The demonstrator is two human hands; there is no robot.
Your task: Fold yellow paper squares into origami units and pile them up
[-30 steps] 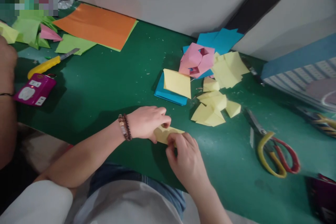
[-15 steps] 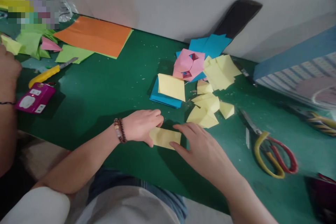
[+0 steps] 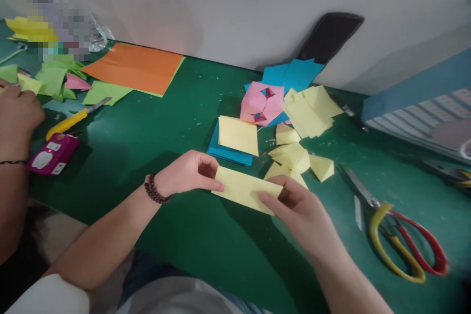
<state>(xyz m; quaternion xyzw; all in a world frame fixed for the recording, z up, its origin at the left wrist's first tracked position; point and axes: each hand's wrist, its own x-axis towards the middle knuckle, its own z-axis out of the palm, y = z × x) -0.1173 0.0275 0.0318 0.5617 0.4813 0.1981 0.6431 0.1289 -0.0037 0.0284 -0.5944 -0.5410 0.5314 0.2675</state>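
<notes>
A pale yellow strip of paper (image 3: pixel 243 187) is held up off the green table between my two hands. My left hand (image 3: pixel 189 172) pinches its left end, thumb in front and curled fingers behind. At the other end my right hand (image 3: pixel 300 208) grips it the same way. Just beyond the strip lies a yellow paper sheet (image 3: pixel 239 135) on a stack of blue paper (image 3: pixel 231 156). Folded yellow paper pieces (image 3: pixel 294 157) sit past my right hand, partly hidden by it. A pink folded paper shape (image 3: pixel 262 100) rests farther back.
Scissors (image 3: pixel 375 203) with yellow and red handles lie at right. Orange paper (image 3: pixel 138 68), a yellow cutter (image 3: pixel 71 122) and a purple device (image 3: pixel 54 154) are at left, near another person's hand (image 3: pixel 20 113). A phone (image 3: pixel 331 34) leans on the wall.
The paper strip has risen from the table, now gripped at both ends. My right hand has shifted right and closed on its end. The camera view has tilted slightly.
</notes>
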